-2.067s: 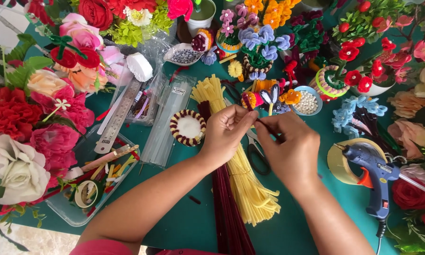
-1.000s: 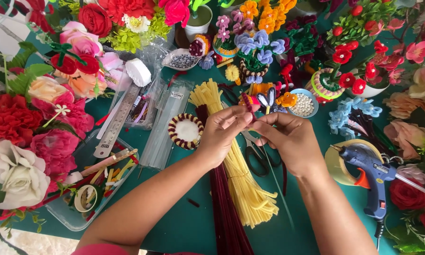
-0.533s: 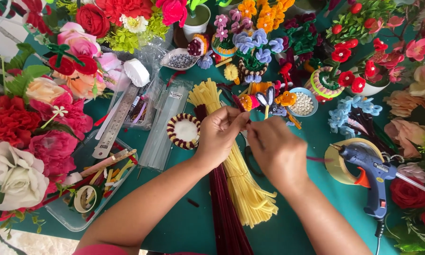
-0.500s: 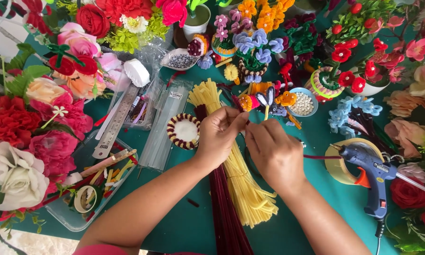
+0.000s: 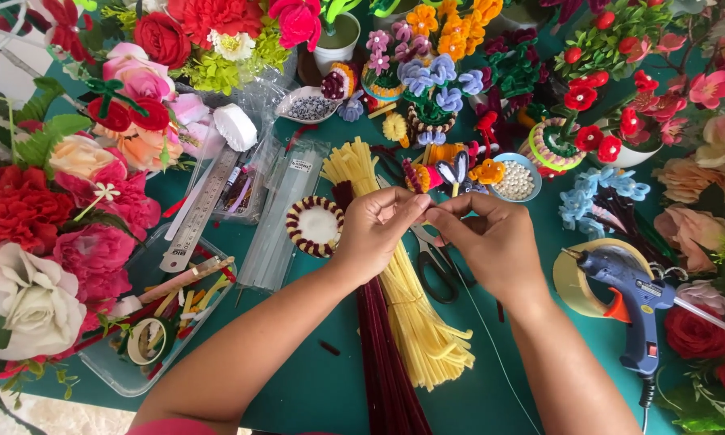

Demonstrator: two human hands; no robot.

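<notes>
Your left hand [image 5: 382, 229] and right hand [image 5: 491, 242] meet fingertip to fingertip above the middle of a green table [image 5: 314, 379]. Both are pinched narrow on something very thin between them, most likely a fine stem or wire; it is too small to make out clearly.

Right under your hands lies a bundle of yellow pipe cleaners [image 5: 415, 318], fanned toward you, with a dark red bundle [image 5: 382, 362] beside it on the left. Black scissors [image 5: 435, 270] lie partly under your right hand. A small round coil [image 5: 315, 225] with a brown and white rim sits just left of your left hand. A blue glue gun [image 5: 632, 298] rests to the right on a tape roll [image 5: 568, 278]. A metal ruler [image 5: 201, 213] and a clear tray [image 5: 137, 362] lie to the left. Fabric flowers [image 5: 48, 217] crowd the table's edges.

The pinched piece looks nearly weightless and easily bent, likely fuzzy enough not to slip. Pinch it close to the point you are working, since a grip further out would probably let it flex or kink.
</notes>
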